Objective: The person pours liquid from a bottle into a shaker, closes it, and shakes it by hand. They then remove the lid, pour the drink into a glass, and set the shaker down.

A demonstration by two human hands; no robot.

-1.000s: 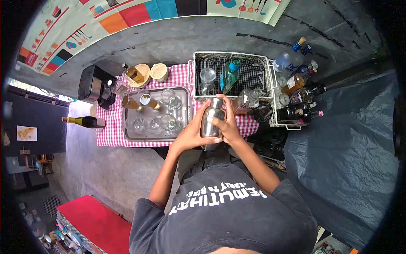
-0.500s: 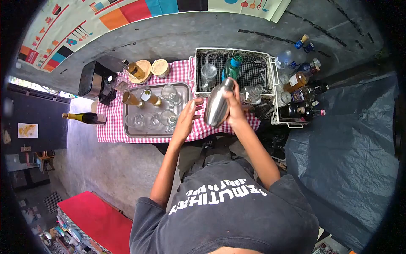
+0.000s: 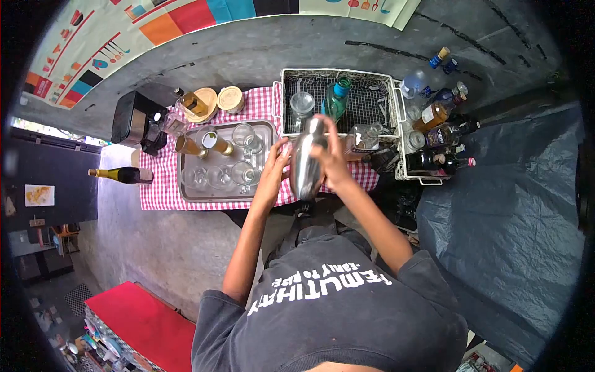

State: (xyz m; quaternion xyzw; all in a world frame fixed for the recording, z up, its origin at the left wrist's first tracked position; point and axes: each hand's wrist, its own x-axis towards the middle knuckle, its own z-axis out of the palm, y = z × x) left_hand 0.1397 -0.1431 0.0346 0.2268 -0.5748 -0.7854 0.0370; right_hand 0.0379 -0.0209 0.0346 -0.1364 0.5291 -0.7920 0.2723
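A silver cocktail shaker (image 3: 305, 162), slightly blurred, is held nearly upright in front of my body. My right hand (image 3: 332, 160) grips its upper part from the right, with fingers near the cap. Just left of the shaker is my left hand (image 3: 273, 172), its fingers spread and raised; it holds nothing that I can see. Beside it lies a metal tray (image 3: 204, 193) on a red checkered cloth (image 3: 157, 197). Two glasses with amber drink, a tall one (image 3: 189, 147) and one with a green garnish (image 3: 218, 144), stand on the tray among several empty stemmed glasses (image 3: 243, 172).
Behind the shaker, a white wire basket (image 3: 365, 82) holds a green bottle (image 3: 336, 99) and a glass (image 3: 302, 104). Another rack (image 3: 432, 182) at right holds several bottles. At left are a black machine (image 3: 131, 118), a dark bottle (image 3: 127, 175) and a lidded jar (image 3: 230, 100).
The shaker and my right hand have moved a little left, and the shaker tilts less. My left hand stays beside it, with little change.
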